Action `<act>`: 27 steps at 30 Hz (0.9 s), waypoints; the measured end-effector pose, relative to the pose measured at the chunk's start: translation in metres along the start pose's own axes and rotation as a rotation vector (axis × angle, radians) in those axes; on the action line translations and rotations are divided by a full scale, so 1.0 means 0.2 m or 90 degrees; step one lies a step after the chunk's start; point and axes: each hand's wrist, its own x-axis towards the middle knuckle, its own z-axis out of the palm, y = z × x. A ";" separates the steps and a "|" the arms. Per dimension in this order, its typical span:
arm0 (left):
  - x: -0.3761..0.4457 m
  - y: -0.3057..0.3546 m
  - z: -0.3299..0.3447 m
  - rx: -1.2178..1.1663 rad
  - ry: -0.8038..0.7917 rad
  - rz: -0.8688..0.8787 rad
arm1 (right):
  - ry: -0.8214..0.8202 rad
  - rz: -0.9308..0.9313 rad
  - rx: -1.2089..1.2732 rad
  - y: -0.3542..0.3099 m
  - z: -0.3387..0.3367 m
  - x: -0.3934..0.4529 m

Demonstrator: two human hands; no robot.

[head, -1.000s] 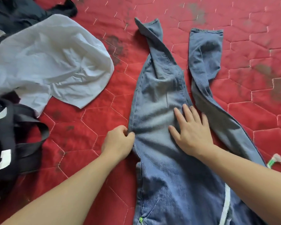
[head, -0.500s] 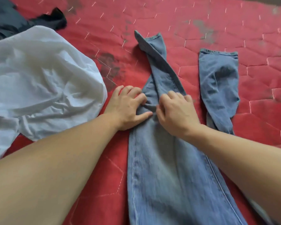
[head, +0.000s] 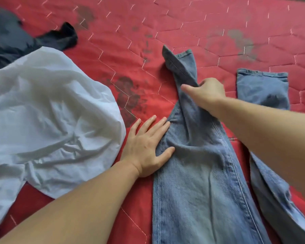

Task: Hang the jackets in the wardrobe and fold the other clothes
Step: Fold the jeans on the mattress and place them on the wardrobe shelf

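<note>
Red quilted bedspread (head: 183, 23) under everything; jeans (head: 201, 182) lie centre-right; my left hand (head: 146, 148) presses flat, fingers spread, on their left edge; right hand (head: 206, 94) pinches the twisted far leg; straightening step, I judge; next, untwist it flat.

My right hand (head: 207, 93) slid up the jeans (head: 201, 173) leg toward the twisted cuff, now pinching it. My left hand (head: 146, 147) dropped back, flat on the leg's left edge.

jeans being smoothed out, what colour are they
Light blue washed denim jeans, seen in the head view, the only one.
</note>
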 end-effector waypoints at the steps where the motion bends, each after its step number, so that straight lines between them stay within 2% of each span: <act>1: 0.00 0.00 0.00 -0.003 0.006 0.001 | -0.032 -0.015 0.055 -0.06 -0.02 0.00; 4: -0.01 0.00 0.00 -0.033 0.031 -0.010 | -0.099 -0.062 0.349 -0.24 -0.10 0.01; 6: -0.01 0.00 0.00 -0.073 0.058 -0.030 | -0.159 0.004 0.568 -0.29 -0.17 0.05; 7: -0.01 0.00 0.00 -0.094 0.070 -0.042 | -0.185 0.044 0.626 -0.28 -0.19 0.07; 9: 0.00 -0.01 0.00 -0.112 0.081 -0.042 | -0.202 0.127 0.591 -0.19 -0.16 0.12; 11: 0.00 0.00 0.00 -0.101 0.075 -0.032 | -0.158 0.197 0.494 -0.06 -0.11 0.15; 13: 0.00 0.00 -0.01 -0.088 0.061 -0.035 | -0.134 0.227 0.468 0.03 -0.10 0.19; 17: 0.00 0.00 -0.01 -0.085 0.062 -0.042 | -0.231 0.230 0.440 -0.01 -0.12 0.22; 20: 0.00 0.00 -0.01 -0.091 0.067 -0.042 | -0.207 0.215 0.507 -0.12 -0.17 0.26; 24: 0.01 0.00 -0.02 -0.089 0.063 -0.045 | -0.185 0.138 0.690 -0.29 -0.29 0.28; 27: 0.00 0.01 -0.03 -0.088 0.060 -0.047 | -0.204 0.123 0.626 -0.30 -0.30 0.27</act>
